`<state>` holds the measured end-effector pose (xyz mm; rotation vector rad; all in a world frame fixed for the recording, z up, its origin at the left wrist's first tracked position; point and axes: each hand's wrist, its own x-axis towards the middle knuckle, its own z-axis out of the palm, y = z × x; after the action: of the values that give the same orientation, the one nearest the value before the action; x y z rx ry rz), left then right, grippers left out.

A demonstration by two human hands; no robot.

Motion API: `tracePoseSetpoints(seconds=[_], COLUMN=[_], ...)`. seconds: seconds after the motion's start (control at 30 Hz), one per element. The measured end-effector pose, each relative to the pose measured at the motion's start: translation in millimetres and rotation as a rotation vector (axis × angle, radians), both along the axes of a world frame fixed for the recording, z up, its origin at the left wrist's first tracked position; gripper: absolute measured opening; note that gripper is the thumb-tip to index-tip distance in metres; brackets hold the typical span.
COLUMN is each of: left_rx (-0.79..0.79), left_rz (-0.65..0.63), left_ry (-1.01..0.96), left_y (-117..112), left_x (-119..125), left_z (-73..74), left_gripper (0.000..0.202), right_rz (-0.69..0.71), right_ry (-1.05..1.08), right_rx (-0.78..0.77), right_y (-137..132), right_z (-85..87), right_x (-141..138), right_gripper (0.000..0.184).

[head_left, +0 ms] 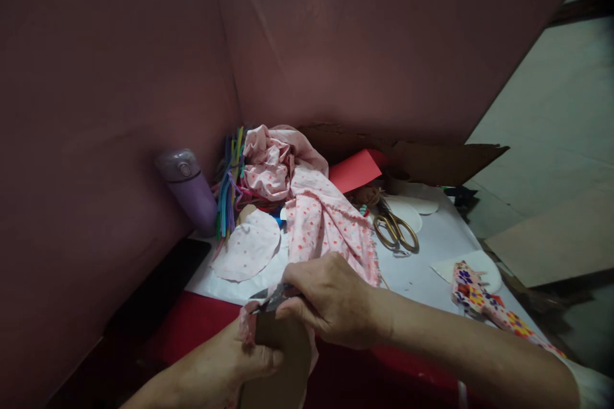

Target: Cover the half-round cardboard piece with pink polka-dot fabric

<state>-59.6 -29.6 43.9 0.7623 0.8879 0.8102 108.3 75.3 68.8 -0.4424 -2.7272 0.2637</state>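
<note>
My left hand (240, 361) is closed on a brown cardboard piece (283, 361), its thumb lying across the near face. Pink fabric (248, 323) wraps the cardboard's edge beside my left fingers. My right hand (330, 300) grips small dark metal thread snips (275, 299), whose blades point left at the fabric along the cardboard's top edge. Their handle is mostly hidden in my fist. Just beyond my hands, a crumpled pink cloth with red dots (307, 211) covers part of the table. A pale dotted fabric cutout (252, 246) lies left of it.
Brass-handled scissors (396, 233) rest on the white tabletop (426, 275). A purple bottle (189, 192) leans by colourful pipe cleaners (230, 185) at left. Red paper (355, 171), white cutouts (472, 271) and flowered fabric (503, 310) lie towards the back and right. Brownish-pink walls (307, 38) enclose the back.
</note>
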Motion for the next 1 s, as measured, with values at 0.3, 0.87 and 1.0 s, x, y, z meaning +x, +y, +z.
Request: tracePoseSetpoints(seconds=[0.3,0.87,1.0], left_rx=[-0.021,0.024,0.074], left_rz=[0.013,-0.059,-0.026], left_ry=[0.036,0.064,0.119], left_y=[0.2,-0.8,1.6], left_x=[3.6,1.4,2.7], left_z=[9.0,3.7,6.7], left_gripper=[0.022,0.03,0.041], right_rz=[0.027,0.063,0.059], right_ry=[0.031,0.049,0.015], right_rx=[-0.015,0.018,-0.02], right_y=[1.4,-0.1,0.4], right_z=[-2.0,2.4,4.7], right_x=[4.9,3.7,6.4], right_gripper=[0.039,0.055,0.044])
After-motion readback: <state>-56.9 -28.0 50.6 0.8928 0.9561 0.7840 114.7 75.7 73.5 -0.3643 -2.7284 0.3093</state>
